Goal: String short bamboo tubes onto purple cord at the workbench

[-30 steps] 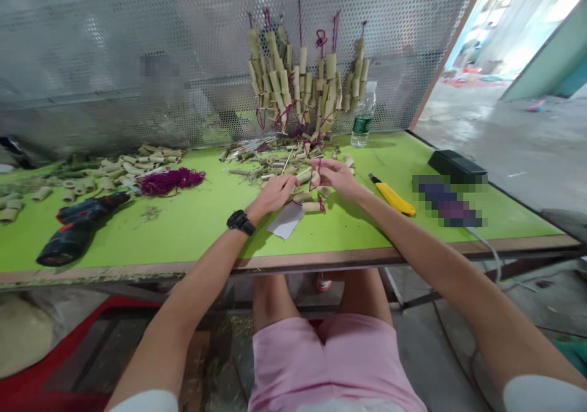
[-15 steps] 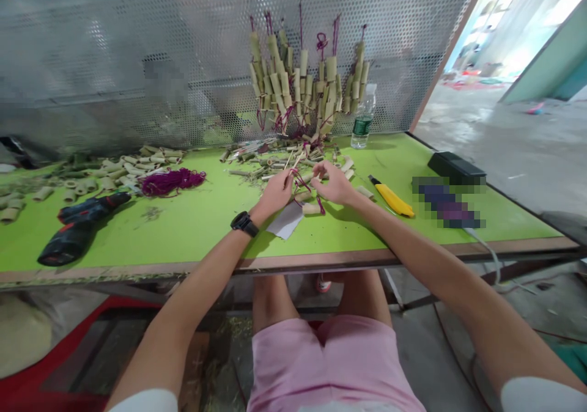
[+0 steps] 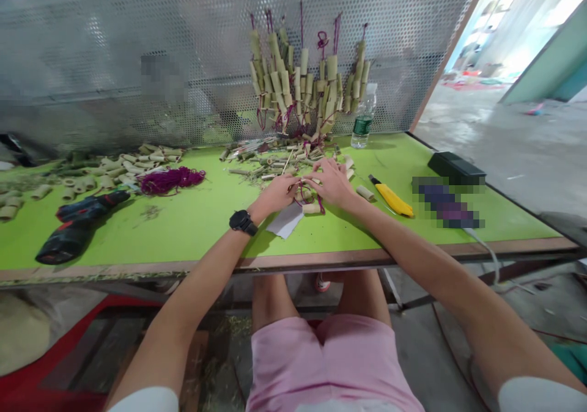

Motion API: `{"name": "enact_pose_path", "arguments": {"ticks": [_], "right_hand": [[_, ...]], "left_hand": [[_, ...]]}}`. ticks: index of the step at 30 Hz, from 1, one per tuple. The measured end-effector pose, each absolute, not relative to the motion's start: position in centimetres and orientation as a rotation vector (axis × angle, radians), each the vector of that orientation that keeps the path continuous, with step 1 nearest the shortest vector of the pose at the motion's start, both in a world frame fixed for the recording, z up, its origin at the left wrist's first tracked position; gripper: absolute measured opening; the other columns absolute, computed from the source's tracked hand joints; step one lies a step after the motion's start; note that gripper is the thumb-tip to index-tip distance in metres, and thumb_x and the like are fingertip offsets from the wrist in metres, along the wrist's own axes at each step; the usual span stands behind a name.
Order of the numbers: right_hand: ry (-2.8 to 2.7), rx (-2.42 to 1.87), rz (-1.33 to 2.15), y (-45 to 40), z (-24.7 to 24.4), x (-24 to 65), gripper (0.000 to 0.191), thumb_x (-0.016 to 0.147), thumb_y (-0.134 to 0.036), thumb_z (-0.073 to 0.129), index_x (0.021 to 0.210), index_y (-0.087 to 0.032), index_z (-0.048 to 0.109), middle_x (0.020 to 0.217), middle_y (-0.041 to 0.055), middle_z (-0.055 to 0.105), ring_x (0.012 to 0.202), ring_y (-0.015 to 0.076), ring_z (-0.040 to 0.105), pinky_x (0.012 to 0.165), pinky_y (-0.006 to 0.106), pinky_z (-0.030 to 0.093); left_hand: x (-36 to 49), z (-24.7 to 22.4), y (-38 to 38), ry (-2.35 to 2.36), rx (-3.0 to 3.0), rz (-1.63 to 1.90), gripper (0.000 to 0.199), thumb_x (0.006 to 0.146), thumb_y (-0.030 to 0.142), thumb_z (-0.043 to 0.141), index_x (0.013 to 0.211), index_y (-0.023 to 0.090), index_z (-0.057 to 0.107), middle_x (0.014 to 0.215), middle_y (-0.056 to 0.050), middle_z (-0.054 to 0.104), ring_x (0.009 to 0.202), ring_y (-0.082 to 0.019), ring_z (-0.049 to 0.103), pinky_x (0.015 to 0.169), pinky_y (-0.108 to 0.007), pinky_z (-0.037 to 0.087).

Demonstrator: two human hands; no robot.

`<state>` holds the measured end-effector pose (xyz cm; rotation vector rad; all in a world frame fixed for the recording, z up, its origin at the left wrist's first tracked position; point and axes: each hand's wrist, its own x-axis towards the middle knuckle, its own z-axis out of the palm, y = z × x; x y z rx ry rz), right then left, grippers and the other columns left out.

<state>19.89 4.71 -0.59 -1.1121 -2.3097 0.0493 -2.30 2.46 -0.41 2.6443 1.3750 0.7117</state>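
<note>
Both my hands meet over the middle of the green table, close together. My left hand [image 3: 276, 193], with a black watch at the wrist, has its fingers pinched on a purple cord [image 3: 321, 205]. Opposite it, my right hand [image 3: 334, 183] has thumb and fingers closed in on the same cord; its fingertips partly hide the spot. Loops of cord hang below the fingers, beside a short bamboo tube [image 3: 312, 208] lying on the table. A torn piece of white paper [image 3: 286, 221] lies under my left hand's side. Another bamboo tube [image 3: 365, 192] rests right of my right hand.
A yellow utility knife [image 3: 393, 198] and a black box [image 3: 456, 167] lie to the right. At left are a cordless drill [image 3: 77, 228], a purple yarn bundle [image 3: 172, 181] and bamboo pieces [image 3: 123, 167]. Strung bamboo [image 3: 302, 82] hangs behind, near a bottle [image 3: 362, 121].
My hands have come closer together and a little lower. My right hand has moved left, its fingers reaching over to the left fingertips, and the cord's loop has shifted.
</note>
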Motion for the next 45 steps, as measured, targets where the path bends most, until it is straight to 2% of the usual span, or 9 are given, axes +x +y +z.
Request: {"name": "enact_pose_path", "arguments": {"ticks": [6, 11, 14, 18, 25, 30, 34, 38, 45], "right_hand": [[-2.238, -1.145, 0.134, 5.5, -0.8, 20.2, 0.028, 0.112, -0.034, 0.058, 0.11, -0.022, 0.084, 0.112, 0.014, 0.072, 0.112, 0.0337, 0.061, 0.109, 0.061, 0.041], [-2.101, -1.138, 0.259, 5.9, -1.0, 20.6, 0.031, 0.109, -0.035, 0.058, 0.087, -0.024, 0.077, 0.086, 0.0093, 0.068, 0.091, 0.0301, 0.062, 0.105, 0.063, 0.044], [-2.025, -1.122, 0.368, 6.2, -1.1, 20.7, 0.034, 0.107, -0.041, 0.059, 0.079, -0.025, 0.072, 0.075, 0.0072, 0.061, 0.078, 0.0269, 0.058, 0.089, 0.053, 0.05], [-1.977, -1.146, 0.367, 6.3, -1.1, 20.8, 0.033, 0.106, -0.043, 0.058, 0.084, -0.023, 0.072, 0.069, 0.0056, 0.058, 0.07, 0.0223, 0.054, 0.07, 0.038, 0.044], [-1.932, -1.164, 0.429, 6.0, -0.7, 21.2, 0.025, 0.108, -0.033, 0.053, 0.099, -0.024, 0.074, 0.069, 0.0035, 0.061, 0.056, 0.0184, 0.048, 0.057, 0.036, 0.035], [-1.882, -1.128, 0.395, 5.8, -0.2, 21.4, 0.028, 0.109, -0.041, 0.055, 0.101, -0.023, 0.076, 0.066, 0.0026, 0.06, 0.057, 0.0181, 0.045, 0.057, 0.036, 0.035], [-1.874, -1.118, 0.443, 5.5, 0.1, 21.2, 0.028, 0.106, -0.04, 0.059, 0.101, -0.02, 0.077, 0.068, 0.0036, 0.059, 0.059, 0.0184, 0.046, 0.059, 0.036, 0.034], [-1.86, -1.126, 0.444, 5.0, 0.4, 21.0, 0.025, 0.102, -0.042, 0.065, 0.101, -0.02, 0.078, 0.066, 0.0026, 0.057, 0.062, 0.0192, 0.048, 0.06, 0.034, 0.031], [-1.915, -1.199, 0.352, 3.6, 1.1, 20.2, 0.034, 0.107, -0.035, 0.054, 0.122, -0.015, 0.078, 0.068, 0.0047, 0.067, 0.057, 0.0186, 0.05, 0.058, 0.034, 0.033]], "left_hand": [[-3.3, -0.5, 2.4, 1.681, 2.407, 1.035, 0.028, 0.103, 0.03, 0.059, 0.125, 0.014, 0.065, 0.129, -0.019, 0.067, 0.113, -0.03, 0.063, 0.101, -0.044, 0.051], [-4.6, -0.4, 2.2, 1.705, 2.37, 0.713, 0.027, 0.093, 0.046, 0.07, 0.093, 0.019, 0.066, 0.101, -0.013, 0.068, 0.088, -0.026, 0.06, 0.078, -0.04, 0.05], [-4.5, -0.4, 1.9, 1.482, 2.465, 0.538, 0.027, 0.087, 0.047, 0.075, 0.083, 0.021, 0.066, 0.093, -0.01, 0.067, 0.082, -0.025, 0.059, 0.074, -0.038, 0.048], [-4.1, -0.3, 1.7, 1.367, 2.491, 0.546, 0.022, 0.084, 0.04, 0.075, 0.078, 0.023, 0.064, 0.084, -0.007, 0.064, 0.081, -0.024, 0.059, 0.076, -0.037, 0.049], [-4.7, -0.3, 2.1, 1.299, 2.448, 0.521, 0.02, 0.094, 0.039, 0.065, 0.082, 0.022, 0.066, 0.079, -0.005, 0.067, 0.075, -0.021, 0.058, 0.072, -0.033, 0.044], [-4.3, -0.3, 2.1, 1.449, 2.328, 0.666, 0.033, 0.105, 0.048, 0.05, 0.101, 0.02, 0.068, 0.096, -0.009, 0.074, 0.079, -0.022, 0.06, 0.073, -0.035, 0.045], [-3.0, -0.6, 2.1, 1.438, 2.425, 0.67, 0.04, 0.098, 0.059, 0.063, 0.101, 0.019, 0.071, 0.106, -0.012, 0.074, 0.092, -0.026, 0.064, 0.079, -0.038, 0.049], [-1.7, -1.3, 2.0, 1.405, 2.547, 0.609, 0.029, 0.097, 0.044, 0.065, 0.079, 0.021, 0.06, 0.088, -0.01, 0.067, 0.085, -0.025, 0.061, 0.076, -0.039, 0.047], [-1.2, -1.6, 1.8, 1.277, 2.105, 0.857, 0.018, 0.101, 0.032, 0.062, 0.107, 0.024, 0.047, 0.089, -0.001, 0.056, 0.074, -0.018, 0.053, 0.069, -0.034, 0.044]]}}
